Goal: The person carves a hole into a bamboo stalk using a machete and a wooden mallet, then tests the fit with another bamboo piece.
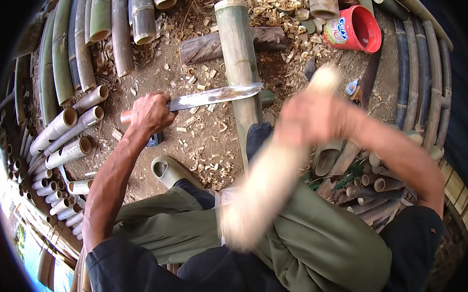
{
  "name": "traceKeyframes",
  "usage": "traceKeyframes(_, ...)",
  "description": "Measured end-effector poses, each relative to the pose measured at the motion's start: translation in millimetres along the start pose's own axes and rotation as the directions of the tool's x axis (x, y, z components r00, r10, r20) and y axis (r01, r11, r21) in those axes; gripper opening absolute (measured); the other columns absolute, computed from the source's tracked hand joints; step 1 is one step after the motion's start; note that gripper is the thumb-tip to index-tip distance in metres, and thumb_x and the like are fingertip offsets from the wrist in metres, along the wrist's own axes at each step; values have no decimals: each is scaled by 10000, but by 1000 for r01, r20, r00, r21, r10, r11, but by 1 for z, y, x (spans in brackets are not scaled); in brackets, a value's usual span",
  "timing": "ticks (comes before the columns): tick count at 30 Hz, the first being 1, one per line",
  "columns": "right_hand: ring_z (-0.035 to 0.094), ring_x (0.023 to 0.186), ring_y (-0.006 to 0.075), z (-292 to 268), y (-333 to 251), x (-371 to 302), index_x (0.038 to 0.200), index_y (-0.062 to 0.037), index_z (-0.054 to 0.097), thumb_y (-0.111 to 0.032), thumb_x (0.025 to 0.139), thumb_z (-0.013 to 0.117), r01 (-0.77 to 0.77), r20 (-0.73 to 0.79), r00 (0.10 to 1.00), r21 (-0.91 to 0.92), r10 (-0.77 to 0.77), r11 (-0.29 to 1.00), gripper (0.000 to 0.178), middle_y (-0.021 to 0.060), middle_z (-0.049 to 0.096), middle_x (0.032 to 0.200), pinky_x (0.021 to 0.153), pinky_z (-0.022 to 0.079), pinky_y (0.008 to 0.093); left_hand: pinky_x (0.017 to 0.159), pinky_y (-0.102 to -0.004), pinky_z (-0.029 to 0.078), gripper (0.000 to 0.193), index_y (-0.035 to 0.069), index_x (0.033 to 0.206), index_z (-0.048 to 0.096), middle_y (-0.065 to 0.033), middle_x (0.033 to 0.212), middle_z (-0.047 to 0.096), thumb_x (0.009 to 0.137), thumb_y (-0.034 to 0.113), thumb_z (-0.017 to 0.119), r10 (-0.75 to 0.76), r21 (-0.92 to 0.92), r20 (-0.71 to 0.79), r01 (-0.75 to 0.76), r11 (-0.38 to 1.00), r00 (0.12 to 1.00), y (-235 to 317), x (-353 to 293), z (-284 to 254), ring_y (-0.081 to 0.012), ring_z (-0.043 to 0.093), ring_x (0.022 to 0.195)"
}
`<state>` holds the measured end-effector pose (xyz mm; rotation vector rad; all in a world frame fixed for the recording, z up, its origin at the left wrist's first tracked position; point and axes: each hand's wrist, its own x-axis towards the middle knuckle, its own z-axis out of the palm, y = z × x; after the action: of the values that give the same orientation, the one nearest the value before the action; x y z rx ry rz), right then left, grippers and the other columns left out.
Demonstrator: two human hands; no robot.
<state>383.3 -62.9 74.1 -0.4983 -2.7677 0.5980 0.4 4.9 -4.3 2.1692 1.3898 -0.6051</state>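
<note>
- Bamboo pole: lay ahead, crossing a log; presumably stiff and slick.
- Knife: left hand clenched its handle, the only safe hold; blade crossed the pole.
- Wooden club: blurred, probably heavy; right hand gripped it.

1. In the left hand, the machete is showing a stained metal blade.
2. In the right hand, the wooden club is looking matt.
3. Beyond that hand, the plastic bucket is shining.
</note>
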Motion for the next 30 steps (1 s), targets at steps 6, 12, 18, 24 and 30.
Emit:
traceKeyframes(6, 641, 789, 288, -17, -27, 13, 1293, -90, 528, -214, 609, 781, -351, 214, 907, -94, 363, 932, 740, 113, 604, 933, 698, 577, 392, 581, -398, 513, 162, 43, 806, 696, -116, 793, 655, 786, 168, 596, -74, -27, 60, 76, 997, 995, 1, -7, -1, -224, 610, 628)
traceKeyframes(12, 666, 855, 287, -31, 29, -6, 1265, -119, 523, -231, 634, 840, -408, 329, 766, -415, 552, 813, 715, 120, 631, 1003, 706, 591, 412, 544, -397, 506, 195, 53, 811, 685, -109, 745, 632, 807, 217, 579, 29, 9, 21, -30, 1000, 999, -11, 5, 12, -214, 577, 554)
traceKeyframes(18, 658, 786, 230, -9, -41, 22, 1153, -94, 611, -201, 706, 702, 40, 29, 999, 58, -42, 998, 468, 90, 631, 903, 700, 582, 389, 459, -364, 456, 184, 62, 784, 676, -81, 627, 580, 797, 196, 550, 49, 70, 39, -52, 996, 998, -20, 15, 8, -165, 505, 485)
traceKeyframes(24, 674, 759, 303, -28, -12, -4, 1222, -88, 500, -313, 604, 853, -544, 214, 795, -163, 567, 823, 746, 135, 609, 897, 668, 591, 421, 490, -354, 463, 157, 71, 812, 687, -79, 702, 606, 795, 208, 613, 2, 49, 92, -6, 999, 996, -16, 17, 6, -161, 495, 532)
traceKeyframes(30, 667, 825, 299, -6, 31, -29, 1154, -84, 569, -243, 628, 809, -173, 12, 984, -121, 175, 977, 600, 92, 624, 906, 716, 580, 432, 645, -413, 528, 171, 57, 820, 681, -100, 797, 641, 778, 221, 656, 14, 53, 94, -19, 998, 995, -5, 19, -8, -252, 626, 684)
